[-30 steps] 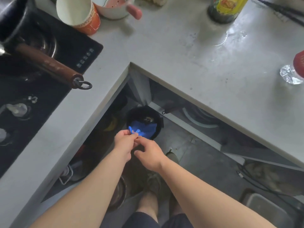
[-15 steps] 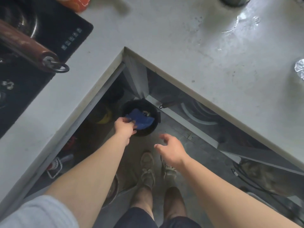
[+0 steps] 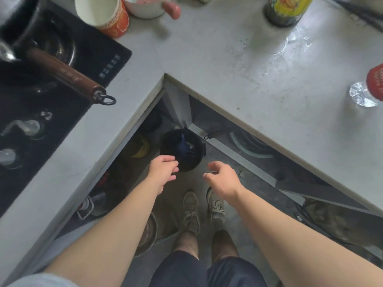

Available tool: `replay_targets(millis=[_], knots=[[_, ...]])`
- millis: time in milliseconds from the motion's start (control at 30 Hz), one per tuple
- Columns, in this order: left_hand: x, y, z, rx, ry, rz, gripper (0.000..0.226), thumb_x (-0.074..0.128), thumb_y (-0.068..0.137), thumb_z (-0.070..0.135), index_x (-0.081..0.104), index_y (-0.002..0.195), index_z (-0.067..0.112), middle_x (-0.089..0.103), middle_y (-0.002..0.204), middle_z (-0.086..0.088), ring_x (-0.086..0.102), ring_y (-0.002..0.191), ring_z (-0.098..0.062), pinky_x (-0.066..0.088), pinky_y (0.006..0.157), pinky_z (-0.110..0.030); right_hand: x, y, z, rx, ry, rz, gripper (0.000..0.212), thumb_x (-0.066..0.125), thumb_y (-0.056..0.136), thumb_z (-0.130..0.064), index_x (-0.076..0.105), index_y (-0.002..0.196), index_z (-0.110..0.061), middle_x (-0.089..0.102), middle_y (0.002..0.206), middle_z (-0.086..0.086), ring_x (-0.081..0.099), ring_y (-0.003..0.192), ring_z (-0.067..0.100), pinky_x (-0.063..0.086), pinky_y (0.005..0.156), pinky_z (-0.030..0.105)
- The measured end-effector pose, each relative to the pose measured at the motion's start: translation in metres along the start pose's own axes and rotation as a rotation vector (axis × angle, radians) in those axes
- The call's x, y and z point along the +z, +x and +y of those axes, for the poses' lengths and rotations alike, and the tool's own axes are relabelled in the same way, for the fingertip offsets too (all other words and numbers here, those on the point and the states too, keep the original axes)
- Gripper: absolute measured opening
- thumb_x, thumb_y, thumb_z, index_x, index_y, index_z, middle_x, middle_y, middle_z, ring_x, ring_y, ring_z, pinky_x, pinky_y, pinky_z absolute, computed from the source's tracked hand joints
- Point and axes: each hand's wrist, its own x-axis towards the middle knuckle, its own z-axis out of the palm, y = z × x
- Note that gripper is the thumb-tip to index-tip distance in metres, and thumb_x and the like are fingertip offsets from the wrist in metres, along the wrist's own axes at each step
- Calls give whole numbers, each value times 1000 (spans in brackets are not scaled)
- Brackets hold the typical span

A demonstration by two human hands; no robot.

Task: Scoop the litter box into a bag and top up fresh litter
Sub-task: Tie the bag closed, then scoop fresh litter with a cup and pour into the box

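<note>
Two bare hands hang over the floor in the inner corner of an L-shaped counter [image 3: 238,65], and neither holds anything. Just beyond the fingertips sits the task's thing, a round black bin [image 3: 182,150], standing upright on the floor under the counter's corner. Inside it lies a dark blue bag [image 3: 185,146], crumpled and partly sunk in shadow; what else the bin holds cannot be made out.

Nearest the bin, the left hand [image 3: 162,169] is released, its fingers loosely extended and pointing right, with the fingertips overlapping the bin's near rim in this view; whether they touch it cannot be told. Its forearm runs back toward the lower left, where a pale grey sleeve [image 3: 41,281] shows at the frame's edge. Off to the right of the bin and apart from it, the right hand [image 3: 222,177] is slack as well, fingers gently curled around nothing, thumb side turned toward the left hand. Its forearm stretches back to the lower right.

Below the hands stand the person's feet in worn light shoes [image 3: 204,206], with dark shorts [image 3: 207,272] at the bottom edge. On the counter to the left sits a black cooktop [image 3: 91,48] carrying a pan with a brown wooden handle [image 3: 64,73] that ends in a metal ring. Farther back are an orange paper cup [image 3: 103,13], a white mug [image 3: 149,7] with a pink handle, a yellow-labelled can [image 3: 288,7], and a clear bottle [image 3: 366,90] with a red label at the right edge.
</note>
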Motion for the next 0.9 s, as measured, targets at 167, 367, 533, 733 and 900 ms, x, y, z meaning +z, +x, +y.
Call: replay_targets(millis=[167, 367, 533, 733, 900], knots=[[-7, -79, 3, 82, 75, -78, 19, 66, 97, 20, 67, 115, 21, 71, 112, 0, 70, 103, -13, 60, 92, -39, -23, -44, -2, 9, -10, 31, 45, 57, 95, -19, 52, 140, -18, 56, 141, 0, 58, 124, 21, 47, 104, 33], [-23, -164, 0, 231, 97, -155, 17, 70, 94, 26, 69, 111, 26, 73, 111, 5, 70, 104, -9, 60, 92, -37, -49, -118, 12, -2, 14, 121, 48, 60, 89, -26, 56, 136, -21, 60, 135, -3, 59, 116, 15, 47, 99, 29], [-30, -204, -21, 350, 184, -260, 18, 73, 92, 24, 72, 110, 28, 74, 110, 9, 68, 106, -8, 59, 95, -39, -37, -186, 44, 38, 64, 280, 48, 63, 90, -31, 56, 136, -22, 60, 135, -3, 58, 117, 14, 40, 87, 22], [-27, -252, -58, 451, 378, -435, 19, 75, 90, 23, 71, 108, 29, 75, 108, 12, 68, 105, -4, 55, 97, -35, 8, -286, 92, 86, 229, 408, 50, 66, 91, -36, 55, 139, -25, 57, 137, -7, 52, 125, 10, 36, 97, 21], [-14, -306, -86, 602, 591, -566, 20, 75, 90, 26, 70, 109, 31, 73, 109, 16, 67, 105, 0, 53, 98, -30, 44, -356, 132, 136, 308, 514, 52, 65, 90, -40, 53, 140, -28, 56, 139, -7, 51, 127, 8, 37, 96, 21]])
